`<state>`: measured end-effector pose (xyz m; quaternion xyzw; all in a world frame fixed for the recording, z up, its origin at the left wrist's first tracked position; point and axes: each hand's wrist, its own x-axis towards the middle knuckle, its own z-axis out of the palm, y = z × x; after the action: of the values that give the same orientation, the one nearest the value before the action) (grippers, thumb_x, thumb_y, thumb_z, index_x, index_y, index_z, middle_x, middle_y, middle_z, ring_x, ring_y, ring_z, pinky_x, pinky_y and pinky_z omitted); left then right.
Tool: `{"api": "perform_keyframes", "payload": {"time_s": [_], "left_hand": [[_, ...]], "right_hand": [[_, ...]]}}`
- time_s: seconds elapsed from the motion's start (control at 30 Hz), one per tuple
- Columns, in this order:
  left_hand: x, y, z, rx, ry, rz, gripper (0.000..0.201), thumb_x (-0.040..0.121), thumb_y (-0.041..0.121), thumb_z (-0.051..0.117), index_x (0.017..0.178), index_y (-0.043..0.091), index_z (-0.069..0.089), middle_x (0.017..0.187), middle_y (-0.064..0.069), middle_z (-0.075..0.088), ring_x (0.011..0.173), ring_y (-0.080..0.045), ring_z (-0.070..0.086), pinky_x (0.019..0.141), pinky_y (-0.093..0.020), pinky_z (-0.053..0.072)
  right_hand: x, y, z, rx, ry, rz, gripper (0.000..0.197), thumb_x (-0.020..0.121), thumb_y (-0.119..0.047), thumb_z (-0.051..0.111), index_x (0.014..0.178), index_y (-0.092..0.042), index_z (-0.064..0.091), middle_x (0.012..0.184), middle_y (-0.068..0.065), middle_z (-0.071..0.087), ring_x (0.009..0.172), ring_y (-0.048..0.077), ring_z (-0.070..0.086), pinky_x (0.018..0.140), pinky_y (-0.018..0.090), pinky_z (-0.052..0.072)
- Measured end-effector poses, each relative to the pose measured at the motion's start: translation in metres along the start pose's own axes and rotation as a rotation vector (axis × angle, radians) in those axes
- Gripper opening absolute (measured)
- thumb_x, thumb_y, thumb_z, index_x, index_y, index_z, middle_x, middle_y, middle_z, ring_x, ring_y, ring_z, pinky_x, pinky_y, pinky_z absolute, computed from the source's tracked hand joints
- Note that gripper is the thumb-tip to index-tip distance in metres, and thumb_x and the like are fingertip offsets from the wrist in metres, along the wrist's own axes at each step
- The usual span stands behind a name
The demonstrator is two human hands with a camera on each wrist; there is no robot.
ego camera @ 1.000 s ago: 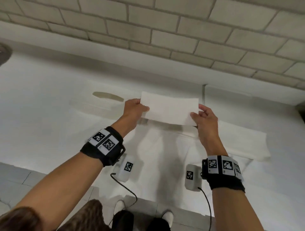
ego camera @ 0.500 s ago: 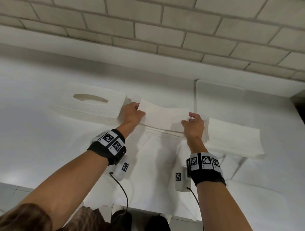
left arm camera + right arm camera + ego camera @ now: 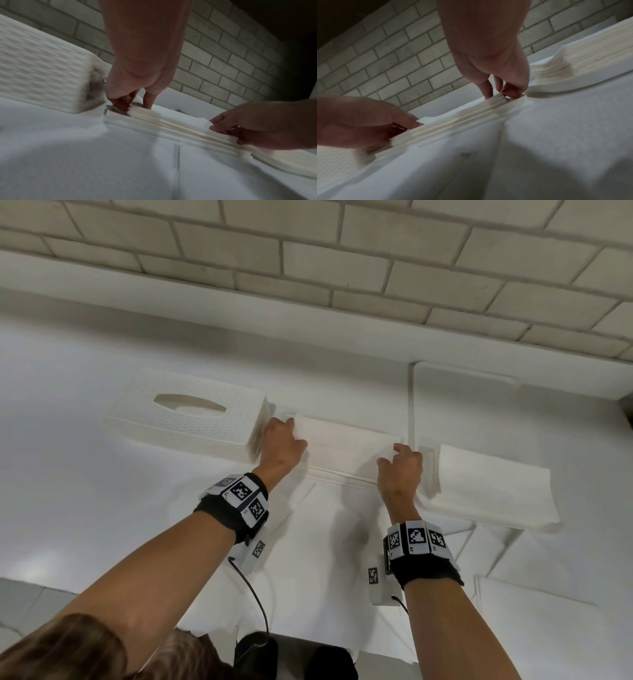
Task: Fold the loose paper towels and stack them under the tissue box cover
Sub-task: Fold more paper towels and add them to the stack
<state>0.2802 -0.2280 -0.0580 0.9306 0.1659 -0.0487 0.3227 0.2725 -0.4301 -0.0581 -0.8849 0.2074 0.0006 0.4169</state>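
Observation:
A white woven tissue box cover (image 3: pixel 185 419) stands on the table at the left, its slot facing up. Just right of it lies a low stack of folded paper towels (image 3: pixel 171 125). On top of that stack sits a folded paper towel (image 3: pixel 342 440), held at both ends. My left hand (image 3: pixel 281 446) pinches its left end beside the cover (image 3: pixel 42 75). Its right end is pinched by my right hand (image 3: pixel 399 470), thumb against fingers (image 3: pixel 503 90). In the wrist views both hands touch the stack's (image 3: pixel 462 120) top layers.
A thicker pile of paper towels (image 3: pixel 489 491) lies to the right of my right hand. Loose unfolded towels (image 3: pixel 325 559) spread over the table in front of the stack. A brick wall (image 3: pixel 308 251) rises close behind. The table's front edge is near my body.
Both hands have carried the folded towel down and away from me, from held up in the air to lying on the low stack beside the tissue box cover.

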Motion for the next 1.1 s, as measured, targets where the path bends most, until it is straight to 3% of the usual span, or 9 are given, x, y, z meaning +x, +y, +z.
{"api": "perform_keyframes", "payload": {"time_s": [0.07,0.17,0.3,0.43,0.57,0.7,0.8,0.97,1.1], "left_hand": [[-0.004,0.002,-0.006,0.098,0.028,-0.005,0.054,0.089,0.022,0.061,0.137,0.004,0.045,0.129,-0.019,0.049,0.119,-0.032,0.048,0.094,-0.037,0.043],[-0.023,0.007,-0.035,-0.149,0.092,0.056,0.053,0.093,0.016,0.058,0.143,0.009,0.042,0.133,-0.011,0.047,0.111,-0.023,0.054,0.091,-0.022,0.04],[-0.064,-0.017,-0.099,-0.607,0.151,0.049,0.035,0.093,0.01,0.06,0.127,0.016,0.062,0.103,0.001,0.063,0.083,-0.01,0.058,0.078,-0.018,0.044],[-0.092,-0.07,-0.147,-0.841,0.256,-0.08,0.023,0.088,0.004,0.063,0.108,0.013,0.071,0.085,0.001,0.07,0.072,-0.014,0.06,0.064,-0.022,0.047],[-0.11,-0.118,-0.167,-0.915,0.342,-0.162,0.024,0.089,-0.001,0.058,0.099,0.014,0.072,0.08,-0.002,0.07,0.069,-0.016,0.059,0.063,-0.026,0.046],[-0.121,-0.143,-0.166,-0.932,0.342,-0.203,0.022,0.09,-0.001,0.056,0.1,0.011,0.071,0.081,-0.005,0.069,0.068,-0.016,0.058,0.063,-0.026,0.045],[-0.125,-0.156,-0.157,-0.902,0.291,-0.24,0.021,0.091,0.0,0.056,0.099,0.012,0.072,0.081,-0.004,0.07,0.067,-0.014,0.058,0.062,-0.024,0.044],[-0.13,-0.171,-0.135,-0.783,0.187,-0.24,0.018,0.091,0.008,0.061,0.101,0.017,0.072,0.096,-0.002,0.07,0.077,-0.009,0.06,0.059,-0.009,0.044],[-0.135,-0.174,-0.123,-0.76,0.149,-0.225,0.029,0.085,0.019,0.07,0.114,0.023,0.066,0.115,0.004,0.063,0.1,-0.008,0.059,0.077,-0.014,0.045]], "right_hand": [[-0.006,-0.003,-0.001,-0.05,0.03,-0.035,0.048,0.09,-0.004,0.059,0.137,0.0,0.047,0.133,0.018,0.043,0.121,0.035,0.049,0.104,0.038,0.043],[-0.02,-0.012,-0.002,-0.026,0.095,-0.136,0.047,0.09,-0.006,0.061,0.135,-0.002,0.048,0.132,0.015,0.043,0.121,0.032,0.046,0.103,0.04,0.044],[-0.058,-0.037,0.013,0.057,-0.059,-0.321,0.027,0.088,-0.008,0.064,0.115,-0.008,0.065,0.114,0.012,0.059,0.102,0.022,0.058,0.086,0.028,0.046],[-0.102,-0.059,0.051,0.058,-0.334,-0.418,0.019,0.085,-0.006,0.065,0.103,-0.009,0.07,0.1,0.008,0.068,0.091,0.018,0.062,0.082,0.028,0.049],[-0.134,-0.072,0.086,-0.115,-0.505,-0.477,0.022,0.088,-0.013,0.063,0.11,-0.013,0.067,0.11,0.004,0.066,0.1,0.013,0.054,0.079,0.021,0.039],[-0.153,-0.081,0.114,-0.258,-0.593,-0.523,0.044,0.088,-0.024,0.065,0.13,-0.017,0.055,0.131,0.001,0.057,0.122,0.019,0.045,0.099,0.034,0.042],[-0.162,-0.087,0.134,-0.532,-0.568,-0.658,0.062,0.084,-0.038,0.067,0.139,-0.019,0.046,0.138,0.002,0.049,0.127,0.024,0.039,0.102,0.038,0.037],[-0.163,-0.094,0.147,-0.658,-0.594,-0.666,0.043,0.081,-0.038,0.065,0.12,-0.022,0.059,0.129,0.003,0.05,0.123,0.026,0.037,0.098,0.04,0.033],[-0.163,-0.102,0.144,-0.572,-0.656,-0.652,0.02,0.078,-0.03,0.064,0.097,-0.027,0.064,0.114,-0.004,0.057,0.118,0.022,0.038,0.088,0.039,0.026]]}}
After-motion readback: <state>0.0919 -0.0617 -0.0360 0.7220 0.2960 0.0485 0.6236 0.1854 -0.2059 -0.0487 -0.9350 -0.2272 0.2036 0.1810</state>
